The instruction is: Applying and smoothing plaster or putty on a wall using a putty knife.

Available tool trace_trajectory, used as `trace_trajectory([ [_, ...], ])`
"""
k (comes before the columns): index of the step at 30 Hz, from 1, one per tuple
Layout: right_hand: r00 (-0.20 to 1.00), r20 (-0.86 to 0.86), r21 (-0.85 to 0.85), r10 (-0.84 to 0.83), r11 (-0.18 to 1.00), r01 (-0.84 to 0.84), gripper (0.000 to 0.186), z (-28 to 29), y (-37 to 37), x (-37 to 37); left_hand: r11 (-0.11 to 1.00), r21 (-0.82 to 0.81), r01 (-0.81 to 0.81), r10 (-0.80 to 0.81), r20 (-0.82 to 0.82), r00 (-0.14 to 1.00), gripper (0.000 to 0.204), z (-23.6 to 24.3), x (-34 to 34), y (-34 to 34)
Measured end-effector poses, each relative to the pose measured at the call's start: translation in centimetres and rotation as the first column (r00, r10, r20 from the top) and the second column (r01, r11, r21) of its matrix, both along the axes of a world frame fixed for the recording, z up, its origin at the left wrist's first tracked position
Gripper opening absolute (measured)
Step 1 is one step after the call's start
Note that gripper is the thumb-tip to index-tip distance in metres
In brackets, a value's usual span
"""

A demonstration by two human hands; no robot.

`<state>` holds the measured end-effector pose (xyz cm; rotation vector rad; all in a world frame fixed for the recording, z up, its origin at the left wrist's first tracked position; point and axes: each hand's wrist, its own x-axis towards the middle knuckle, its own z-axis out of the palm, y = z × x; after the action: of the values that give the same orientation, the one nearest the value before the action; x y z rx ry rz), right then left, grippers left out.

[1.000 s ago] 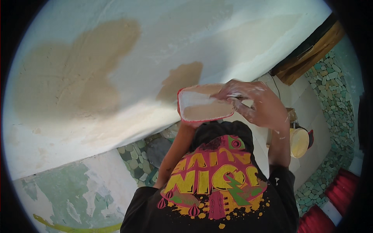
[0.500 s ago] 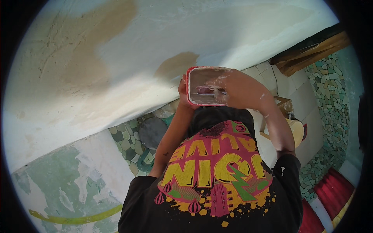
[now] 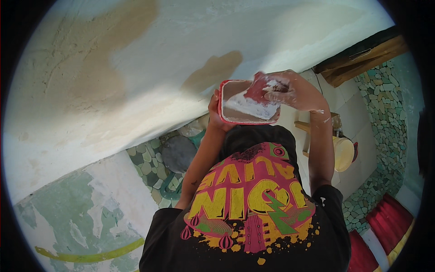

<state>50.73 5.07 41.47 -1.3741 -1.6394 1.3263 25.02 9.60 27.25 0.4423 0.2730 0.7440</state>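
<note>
My left hand (image 3: 215, 113) is closed around the left side of a red-rimmed rectangular tub (image 3: 220, 102), held level in front of my chest. Over the tub's right part, my right hand (image 3: 294, 93) grips a red putty scraper (image 3: 258, 89) smeared with white. White putty (image 3: 247, 106) shows in a band slanting across the tub's inside, below the scraper; whether it lies on the blade or on the tub wall is hard to tell. White smears mark my right fingers and wrist.
A plastered wall (image 3: 181, 41) with brown patches rises ahead and left. To the right stand a wooden stool (image 3: 302, 126) and a cream bucket (image 3: 344, 154) on tiles, beside a pebbled floor (image 3: 387, 122). A grey round object (image 3: 177, 154) lies left; red cloth (image 3: 389, 221) sits lower right.
My right hand has come up out of the tub and turned, bringing the red scraper and white putty into sight. The left hand and tub stay nearly in place.
</note>
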Motion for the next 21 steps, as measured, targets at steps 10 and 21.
trace_trajectory([
  [10, 0.317, -0.779, -0.317, -0.540, 0.777, 0.544, 0.052, -4.4, -2.2, -2.5, 0.997, -0.066, -0.040, 0.044, 0.064, 0.997, 0.077, -0.7, 0.6, 0.2],
  [21, 0.645, -0.449, 0.696, -0.619, 0.211, 0.687, 0.031, 2.6, 2.5, -3.8, 0.970, -0.240, 0.041, -0.013, 0.117, 0.993, 0.060, -1.8, -1.7, 0.0],
])
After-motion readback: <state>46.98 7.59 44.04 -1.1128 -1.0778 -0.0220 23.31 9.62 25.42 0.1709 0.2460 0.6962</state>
